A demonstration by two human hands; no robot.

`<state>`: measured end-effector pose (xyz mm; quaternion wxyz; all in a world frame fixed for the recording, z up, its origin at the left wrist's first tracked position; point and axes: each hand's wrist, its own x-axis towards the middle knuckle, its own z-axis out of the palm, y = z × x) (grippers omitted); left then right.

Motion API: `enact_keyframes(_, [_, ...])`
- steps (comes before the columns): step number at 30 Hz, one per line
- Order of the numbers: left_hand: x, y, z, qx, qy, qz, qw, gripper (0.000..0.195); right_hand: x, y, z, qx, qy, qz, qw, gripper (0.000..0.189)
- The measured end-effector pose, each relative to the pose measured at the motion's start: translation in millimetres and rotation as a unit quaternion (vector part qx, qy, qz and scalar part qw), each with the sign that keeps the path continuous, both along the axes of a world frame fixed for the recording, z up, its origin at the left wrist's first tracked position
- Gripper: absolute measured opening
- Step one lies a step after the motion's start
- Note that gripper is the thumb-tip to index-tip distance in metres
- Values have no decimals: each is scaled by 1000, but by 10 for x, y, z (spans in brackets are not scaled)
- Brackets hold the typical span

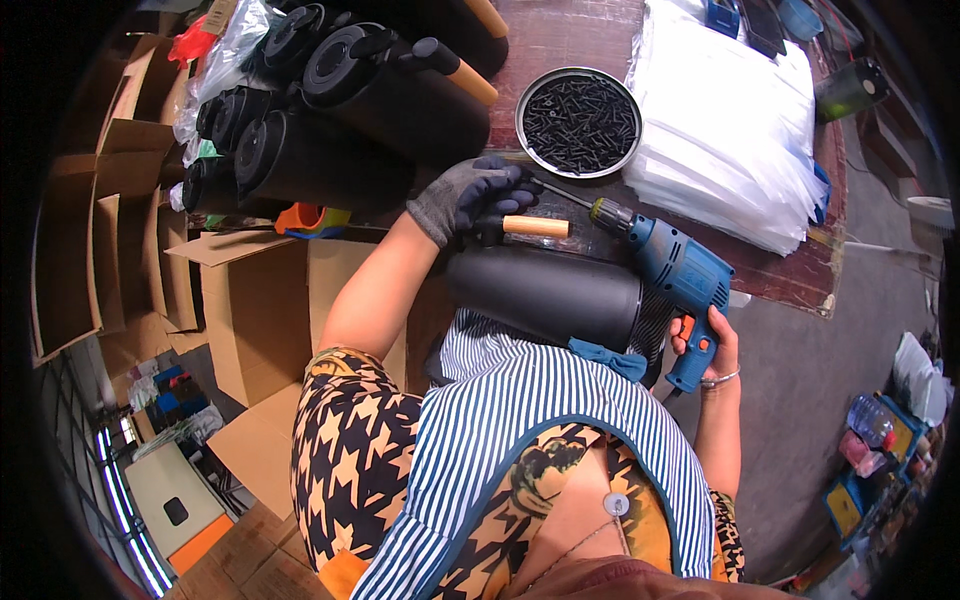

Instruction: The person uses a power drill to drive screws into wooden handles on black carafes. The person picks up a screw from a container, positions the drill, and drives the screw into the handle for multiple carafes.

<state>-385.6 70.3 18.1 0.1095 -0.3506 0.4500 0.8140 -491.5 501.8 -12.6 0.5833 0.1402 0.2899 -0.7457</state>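
A blue corded power drill [686,266] is in the grip of my right hand [718,345], with fingers at its orange trigger. Its long driver bit [562,193] points left at my left hand [484,196], which wears a grey knit glove with dark fingertips. The gloved fingers are curled at the bit's tip; whether they pinch a screw is too dark to tell. Just below them, a pale wooden handle [535,226] with a black end piece stands off a matte black cylindrical canister [547,292]. That canister lies on its side across my lap, against the striped apron [495,360].
A round tin [523,142] of black screws sits on the table [780,277]. White plastic bags [712,127] are stacked to its right. More black canisters [397,105], some with wooden handles, lie at upper left. Open cardboard boxes [255,315] stand on the left.
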Motion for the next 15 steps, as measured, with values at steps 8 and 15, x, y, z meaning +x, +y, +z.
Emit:
enact_keyframes(8, [-30, 244, 23, -125, 67, 60, 988, 9, 11, 11, 30, -11, -12, -7, 1000, 54])
enact_keyframes(15, [-69, 30, 140, -154, 11, -105, 982, 13, -51, -7, 48, 40, 26, -1, 999, 57])
